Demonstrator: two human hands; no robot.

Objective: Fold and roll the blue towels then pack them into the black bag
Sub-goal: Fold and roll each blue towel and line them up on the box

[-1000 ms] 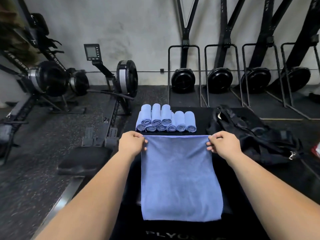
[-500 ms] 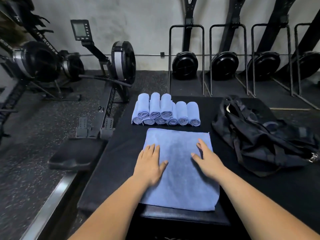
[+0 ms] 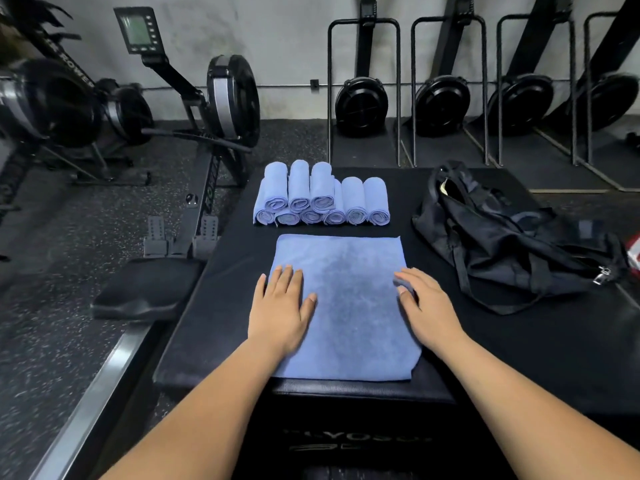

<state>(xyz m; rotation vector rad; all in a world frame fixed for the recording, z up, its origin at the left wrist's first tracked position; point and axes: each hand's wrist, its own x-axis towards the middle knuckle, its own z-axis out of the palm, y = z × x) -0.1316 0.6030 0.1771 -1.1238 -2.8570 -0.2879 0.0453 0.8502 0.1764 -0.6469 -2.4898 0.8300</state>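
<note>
The blue towel lies flat at lower centre on the black box. The left hand and right hand press it with straight fingers, grasping nothing. Its near edge sits at the box edge, so an uneven pull could slide it off.

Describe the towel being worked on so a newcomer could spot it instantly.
Find the black padded box in the foreground. On its near half lies a blue towel, with the left hand and right hand resting on it. Unlike the rolled towels stacked behind it, it is spread flat.
</note>
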